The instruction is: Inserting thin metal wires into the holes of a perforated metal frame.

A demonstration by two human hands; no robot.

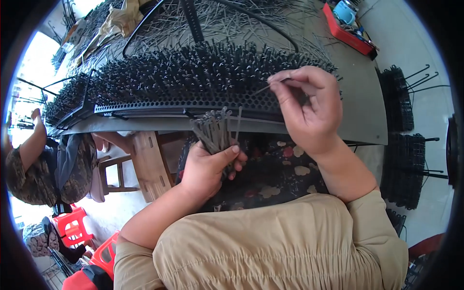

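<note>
My left hand (207, 168) is closed around a bundle of thin grey metal rods (212, 128), held upright in front of the table edge. One of these rods stands a little apart, by my thumb. Up and to the right, my right hand (316, 104) pinches a single thin rod (262, 90) between thumb and fingertips, and its free end points left toward the rack. The long black perforated rack (193, 105) is densely filled with upright dark rods (208, 70), many with small bent or looped tops. My fingers hide part of the pinched rod.
Loose rods (241, 21) lie scattered over the table behind the rack. A red tray (345, 31) with a blue item is at the far right. Black wire racks (406, 164) hang at right. Left are a wooden stool (147, 166), red plastic stools (72, 224) and another person's arm (35, 135).
</note>
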